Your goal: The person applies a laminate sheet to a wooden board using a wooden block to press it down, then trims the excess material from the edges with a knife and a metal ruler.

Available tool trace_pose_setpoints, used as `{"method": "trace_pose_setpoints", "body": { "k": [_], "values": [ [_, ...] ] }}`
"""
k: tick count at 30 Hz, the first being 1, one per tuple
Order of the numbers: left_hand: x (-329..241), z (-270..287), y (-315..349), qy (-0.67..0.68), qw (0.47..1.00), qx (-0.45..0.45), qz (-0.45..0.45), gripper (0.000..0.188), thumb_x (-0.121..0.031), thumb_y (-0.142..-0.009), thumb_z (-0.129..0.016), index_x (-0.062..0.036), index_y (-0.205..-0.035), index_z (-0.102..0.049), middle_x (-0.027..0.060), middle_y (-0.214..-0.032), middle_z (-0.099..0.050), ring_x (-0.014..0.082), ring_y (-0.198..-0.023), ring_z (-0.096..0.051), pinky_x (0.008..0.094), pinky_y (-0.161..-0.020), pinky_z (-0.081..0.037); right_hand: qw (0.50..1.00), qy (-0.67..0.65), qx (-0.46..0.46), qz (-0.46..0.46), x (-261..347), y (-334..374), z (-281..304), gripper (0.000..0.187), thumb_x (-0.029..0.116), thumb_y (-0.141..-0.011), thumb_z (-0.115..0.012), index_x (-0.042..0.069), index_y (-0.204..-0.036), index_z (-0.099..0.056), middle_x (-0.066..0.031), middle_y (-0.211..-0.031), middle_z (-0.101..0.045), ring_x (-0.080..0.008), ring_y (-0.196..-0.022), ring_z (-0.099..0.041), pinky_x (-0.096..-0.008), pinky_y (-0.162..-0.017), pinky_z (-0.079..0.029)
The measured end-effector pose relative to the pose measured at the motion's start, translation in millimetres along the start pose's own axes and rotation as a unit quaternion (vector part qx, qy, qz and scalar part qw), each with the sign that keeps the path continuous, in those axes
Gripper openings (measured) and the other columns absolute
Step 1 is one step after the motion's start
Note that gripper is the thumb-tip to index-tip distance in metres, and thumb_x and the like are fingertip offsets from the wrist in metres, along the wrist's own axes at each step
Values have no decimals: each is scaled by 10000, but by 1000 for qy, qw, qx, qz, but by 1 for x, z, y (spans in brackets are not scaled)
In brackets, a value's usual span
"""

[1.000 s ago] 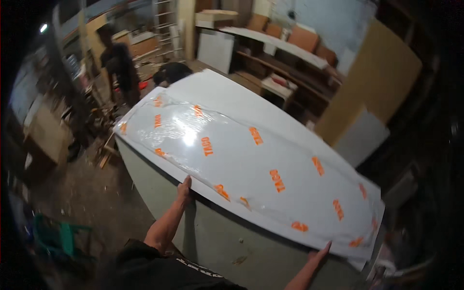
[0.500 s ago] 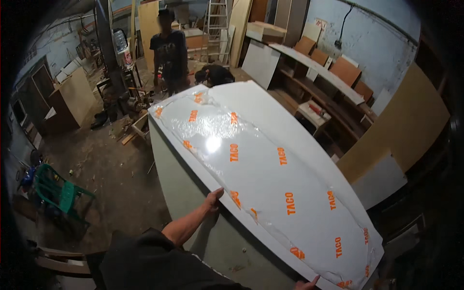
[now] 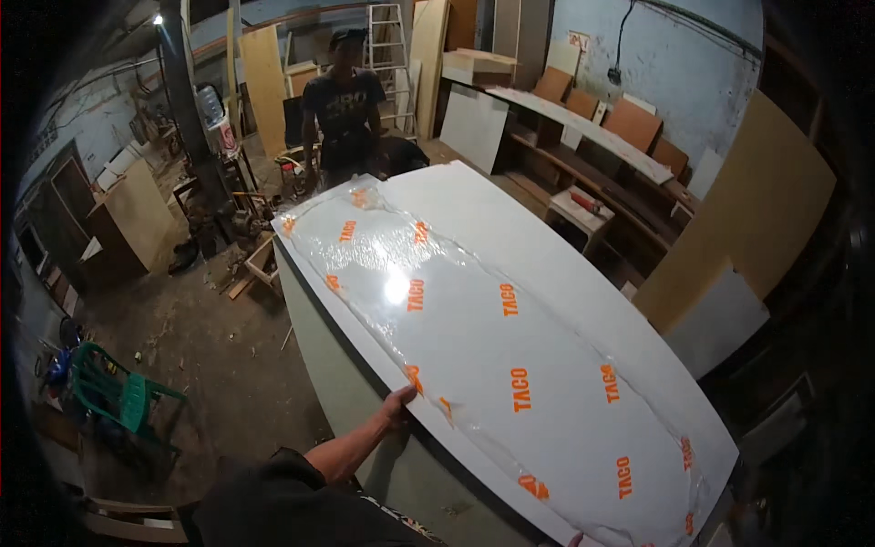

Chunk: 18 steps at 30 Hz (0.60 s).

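A long white panel [image 3: 465, 337], partly covered in clear plastic film with orange print, lies across the middle over a pale board [image 3: 497, 210]. My left hand [image 3: 397, 407] grips the panel's near long edge, thumb on top and fingers hidden underneath. Farther down that same edge, at the bottom of the picture, only the tip of my right hand [image 3: 576, 540] shows, its thumb over the rim. A pale greenish surface [image 3: 365, 433] drops away below the panel on my side.
Beyond the far end stands a person [image 3: 344, 109] in a dark T-shirt, with a dark, partly hidden shape beside them. A green plastic chair [image 3: 128, 392] stands at left. Long shelving [image 3: 574, 155] lines the right wall, near a leaning brown board [image 3: 752, 201]. A ladder [image 3: 390, 64] stands behind.
The standing person has come closer to the panel's far end and straightened into fuller view. The crouching person is now mostly hidden. My left hand keeps its hold; my right hand shows less.
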<state>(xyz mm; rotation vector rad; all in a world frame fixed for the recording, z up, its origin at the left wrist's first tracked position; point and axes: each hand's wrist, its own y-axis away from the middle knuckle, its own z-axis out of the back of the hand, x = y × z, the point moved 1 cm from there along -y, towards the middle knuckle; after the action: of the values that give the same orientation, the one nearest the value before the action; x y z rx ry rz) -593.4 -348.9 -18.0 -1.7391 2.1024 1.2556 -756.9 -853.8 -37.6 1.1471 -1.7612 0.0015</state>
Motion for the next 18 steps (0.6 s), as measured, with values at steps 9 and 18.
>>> {"method": "trace_pose_setpoints", "body": {
  "k": [9,18],
  "values": [
    [-12,-7,-1,57,998,32,-17,491,-379,-929,-648,-8,-1245,-586,136,-1134,-658,281,-1071,-636,454,-1006,-494,997,-2,-64,51,12,39,-48,621,389,-905,-599,-41,-1342,-503,-188,-1410,-493,-354,-1301,-463,-505,-1087,-388],
    [-45,19,12,40,994,45,-92,332,-256,-936,-605,-14,-1165,-608,96,-1090,-664,244,-1036,-635,413,-984,-482,993,-35,-59,99,-3,80,-32,621,376,-825,-607,10,-1319,-523,-169,-1352,-530,-368,-1248,-500,-496,-1085,-377]
  ]
}}
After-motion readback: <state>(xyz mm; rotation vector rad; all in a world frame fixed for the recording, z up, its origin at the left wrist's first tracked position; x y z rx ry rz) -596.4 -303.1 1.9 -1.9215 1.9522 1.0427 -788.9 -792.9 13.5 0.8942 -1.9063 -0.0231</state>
